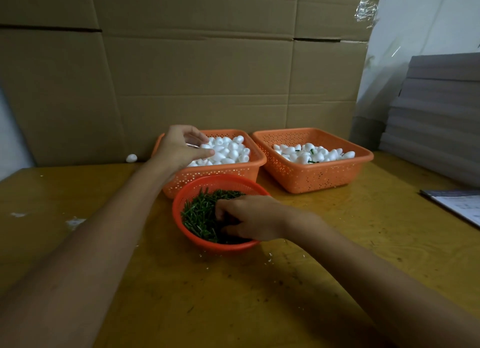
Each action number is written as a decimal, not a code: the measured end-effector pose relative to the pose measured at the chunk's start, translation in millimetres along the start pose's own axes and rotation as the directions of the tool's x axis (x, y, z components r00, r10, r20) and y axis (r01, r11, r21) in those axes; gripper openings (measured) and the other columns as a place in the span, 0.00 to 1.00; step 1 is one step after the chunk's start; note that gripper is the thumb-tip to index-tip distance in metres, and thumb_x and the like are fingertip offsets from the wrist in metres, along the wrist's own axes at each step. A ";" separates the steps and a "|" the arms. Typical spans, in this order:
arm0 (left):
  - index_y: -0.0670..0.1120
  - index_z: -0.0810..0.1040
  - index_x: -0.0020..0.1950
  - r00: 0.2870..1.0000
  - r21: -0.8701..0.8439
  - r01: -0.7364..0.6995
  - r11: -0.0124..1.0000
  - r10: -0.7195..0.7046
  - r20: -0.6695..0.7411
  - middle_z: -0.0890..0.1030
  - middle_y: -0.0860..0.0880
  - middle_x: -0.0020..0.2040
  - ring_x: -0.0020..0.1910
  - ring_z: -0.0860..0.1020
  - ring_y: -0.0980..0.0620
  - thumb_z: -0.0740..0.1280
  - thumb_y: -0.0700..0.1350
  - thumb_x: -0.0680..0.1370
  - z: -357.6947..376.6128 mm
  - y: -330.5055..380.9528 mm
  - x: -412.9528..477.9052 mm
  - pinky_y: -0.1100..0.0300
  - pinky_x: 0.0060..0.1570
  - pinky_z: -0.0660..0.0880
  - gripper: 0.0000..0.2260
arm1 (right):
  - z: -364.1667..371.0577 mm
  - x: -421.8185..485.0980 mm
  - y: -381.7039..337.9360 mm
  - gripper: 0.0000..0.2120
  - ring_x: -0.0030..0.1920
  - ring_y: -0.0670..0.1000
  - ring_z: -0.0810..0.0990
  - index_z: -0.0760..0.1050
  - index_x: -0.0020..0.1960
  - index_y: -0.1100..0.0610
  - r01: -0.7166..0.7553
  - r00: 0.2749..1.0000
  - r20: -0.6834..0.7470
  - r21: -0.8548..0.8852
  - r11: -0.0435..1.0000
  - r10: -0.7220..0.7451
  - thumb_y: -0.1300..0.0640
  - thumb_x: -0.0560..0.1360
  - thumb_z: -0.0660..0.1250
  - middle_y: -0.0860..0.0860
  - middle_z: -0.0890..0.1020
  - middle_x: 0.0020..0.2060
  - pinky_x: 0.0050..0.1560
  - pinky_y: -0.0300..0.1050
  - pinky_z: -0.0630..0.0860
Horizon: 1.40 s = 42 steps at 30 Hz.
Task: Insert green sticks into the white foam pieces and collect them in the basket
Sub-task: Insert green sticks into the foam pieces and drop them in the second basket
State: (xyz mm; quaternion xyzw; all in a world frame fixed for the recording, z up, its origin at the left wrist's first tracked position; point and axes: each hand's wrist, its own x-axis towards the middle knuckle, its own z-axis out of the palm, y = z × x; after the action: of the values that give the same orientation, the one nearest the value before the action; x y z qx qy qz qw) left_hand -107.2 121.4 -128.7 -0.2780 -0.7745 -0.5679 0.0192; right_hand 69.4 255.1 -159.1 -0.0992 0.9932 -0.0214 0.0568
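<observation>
Right grip point(246, 218) curled down into thin green plastic sticks point(197, 215) in round red mesh basket point(220, 247), fingertips buried, hold cannot tell. Beyond, left grip point(181, 147) half-curled on white egg-shaped foam pieces point(231, 150) in rectangular orange perforated basket point(215, 176); palm side hidden, hold unclear.

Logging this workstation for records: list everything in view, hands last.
Left basket: one, orange, table's back, left.
Right basket: one, orange, beside it.
Round basket: one, red-orange, before left basket.
Green sticks: many, green, in round basket.
Foam pieces: many, white, in both rectangular baskets.
Stray foam piece: one, white, table, by cardboard.
Cardboard: brown, behind table.
Grey boards: stack, far right.
Paper: one, whitish, table's right edge.
Table: one, yellow-brown.
Left hand: one, over left basket's foam.
Right hand: one, fingers among green sticks.
</observation>
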 end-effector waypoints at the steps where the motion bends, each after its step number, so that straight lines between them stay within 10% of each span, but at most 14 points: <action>1: 0.44 0.83 0.48 1.000 0.007 -0.017 1.000 0.017 0.000 0.86 0.44 0.51 0.46 0.85 0.48 0.82 0.36 0.71 -0.1 -0.8 -0.9 0.51 0.46 0.84 0.12 | 0.9 -1.2 0.3 0.11 0.51 0.56 0.79 0.70 0.64 0.48 0.003 1.000 -0.025 0.012 1.000 -0.002 0.48 0.84 0.65 0.53 0.81 0.51 0.53 0.59 0.78; 6: 0.53 0.81 0.48 0.983 0.121 -0.147 0.982 0.158 -0.090 0.86 0.52 0.48 0.41 0.87 0.46 0.78 0.39 0.75 2.8 -0.1 -4.3 0.43 0.43 0.86 0.11 | 3.0 -11.0 2.2 0.08 0.55 0.51 0.80 0.79 0.60 0.49 0.060 0.967 -0.254 0.094 0.994 -0.034 0.50 0.82 0.68 0.48 0.82 0.55 0.54 0.52 0.77; 14: 0.55 0.84 0.48 0.926 -0.040 -0.370 0.928 0.365 -0.092 0.87 0.56 0.50 0.48 0.86 0.58 0.79 0.34 0.72 3.9 26.9 -54.0 0.62 0.48 0.82 0.16 | -7.4 -20.8 -4.1 0.09 0.56 0.51 0.81 0.84 0.60 0.51 0.078 0.815 -0.579 0.117 0.990 0.004 0.52 0.82 0.70 0.49 0.82 0.57 0.54 0.50 0.78; 30: 0.58 0.84 0.53 0.949 -0.038 -0.305 0.952 0.300 -0.096 0.86 0.58 0.50 0.50 0.85 0.55 0.80 0.39 0.73 6.3 -2.6 -158.0 0.60 0.50 0.82 0.16 | 17.8 -33.3 3.3 0.09 0.52 0.40 0.84 0.85 0.60 0.51 0.186 0.779 -0.613 0.424 0.886 0.130 0.55 0.82 0.70 0.42 0.88 0.49 0.54 0.45 0.80; 36: 0.60 0.81 0.62 0.951 -0.132 -0.309 0.942 0.301 -0.078 0.87 0.53 0.53 0.46 0.86 0.51 0.70 0.57 0.80 7.6 -14.9 -164.6 0.58 0.47 0.81 0.11 | 28.3 -29.9 -7.4 0.09 0.48 0.41 0.85 0.84 0.62 0.52 0.296 0.674 -0.720 0.468 0.833 0.165 0.56 0.83 0.69 0.42 0.87 0.49 0.51 0.48 0.82; 42: 0.53 0.83 0.61 0.962 -0.253 -0.273 0.928 0.256 -0.098 0.86 0.50 0.52 0.46 0.85 0.50 0.71 0.39 0.81 7.4 -18.1 -164.2 0.64 0.45 0.80 0.12 | 33.0 -31.3 -22.1 0.10 0.44 0.42 0.85 0.79 0.63 0.53 0.408 0.590 -0.800 0.414 0.814 0.112 0.55 0.83 0.69 0.43 0.87 0.50 0.47 0.50 0.82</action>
State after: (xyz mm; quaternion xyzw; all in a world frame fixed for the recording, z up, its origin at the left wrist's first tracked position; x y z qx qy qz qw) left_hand 25.4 57.2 -203.8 -0.3615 -0.6465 -0.6667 0.0829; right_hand 108.1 238.7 -187.3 -0.1447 0.8468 -0.3574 -0.3664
